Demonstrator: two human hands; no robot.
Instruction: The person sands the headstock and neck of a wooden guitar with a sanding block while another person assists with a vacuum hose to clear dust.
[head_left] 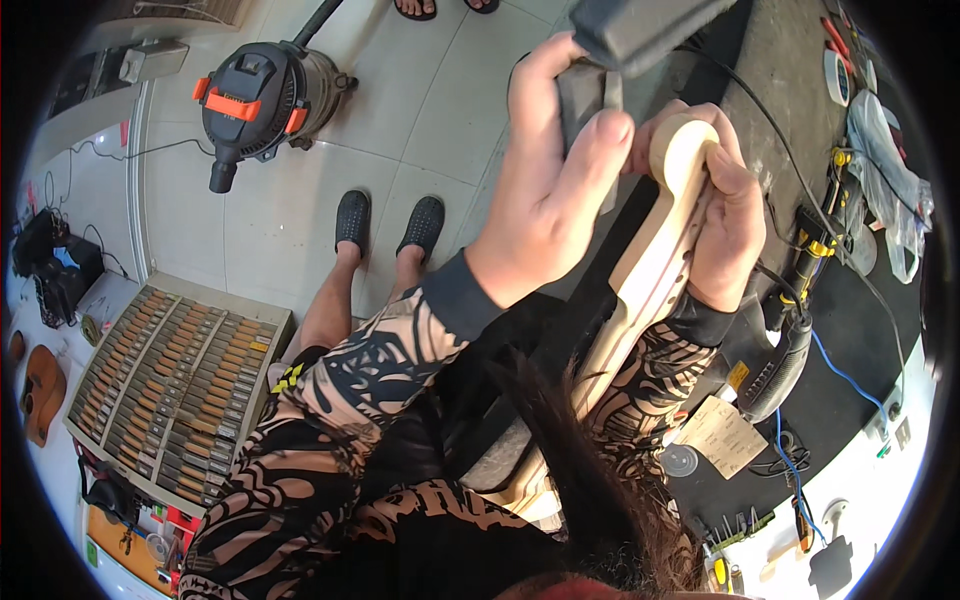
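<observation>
A pale wooden guitar neck slants from the upper right down toward my body, its headstock uppermost. My right hand is closed around the headstock, thumb along its edge. Just left of it my left hand grips a flat grey block, thumb raised beside it; its exact kind is unclear. A blurred dark grey object hangs over the left fingertips. Long dark hair covers part of the neck lower down.
An orange-and-black vacuum cleaner stands on the tiled floor. A rack of wooden-handled tools is at left. On the right bench lie a black-handled tool, a cardboard note, cables and a plastic bag. Another person's feet show above.
</observation>
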